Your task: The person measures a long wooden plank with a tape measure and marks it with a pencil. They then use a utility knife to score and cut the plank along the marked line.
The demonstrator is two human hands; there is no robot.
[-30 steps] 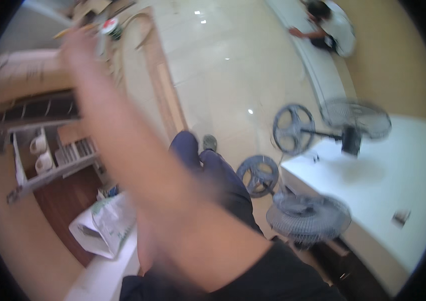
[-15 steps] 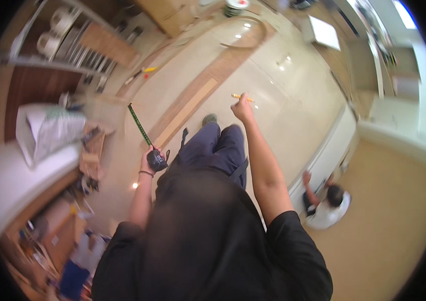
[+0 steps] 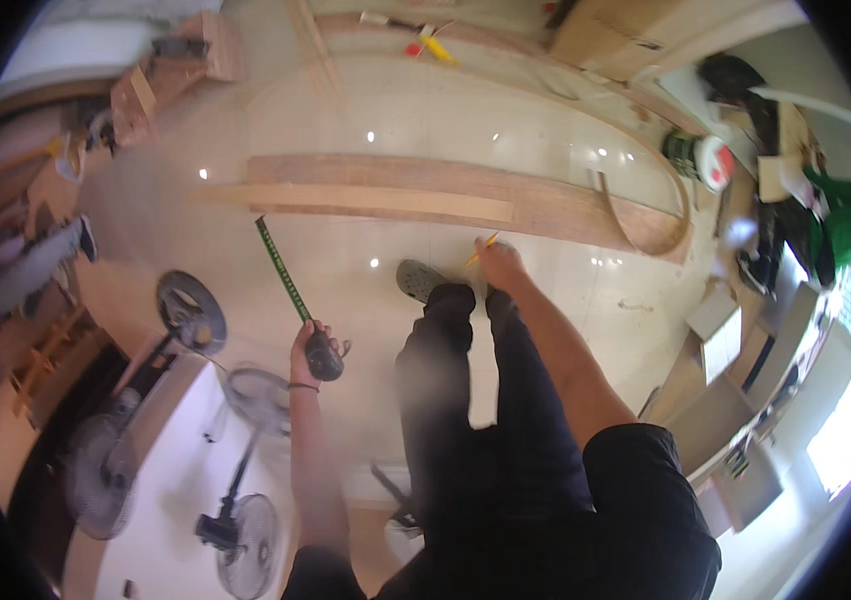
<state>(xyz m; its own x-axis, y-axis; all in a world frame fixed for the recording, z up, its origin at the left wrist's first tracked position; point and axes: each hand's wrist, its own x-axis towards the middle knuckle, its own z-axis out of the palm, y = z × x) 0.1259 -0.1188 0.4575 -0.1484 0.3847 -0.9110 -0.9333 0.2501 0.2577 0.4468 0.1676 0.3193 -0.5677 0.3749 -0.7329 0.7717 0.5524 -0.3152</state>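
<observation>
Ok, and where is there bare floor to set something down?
One patch of floor shows between the green tape blade and the shoe, below the long board; another, mostly bare, between the right hand and the white panel. Lower left is crowded with fans.

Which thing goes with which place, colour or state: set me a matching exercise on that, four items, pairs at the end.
Things:
1. Tape
2. Bucket
3. Pencil
4. Clog

Places, colours or states:
A. In the right hand
B. Worn below a dark trouser leg
C. In the left hand, its green blade out
D. Dark green, white and red

Pairs: 1-C, 2-D, 3-A, 4-B
</observation>
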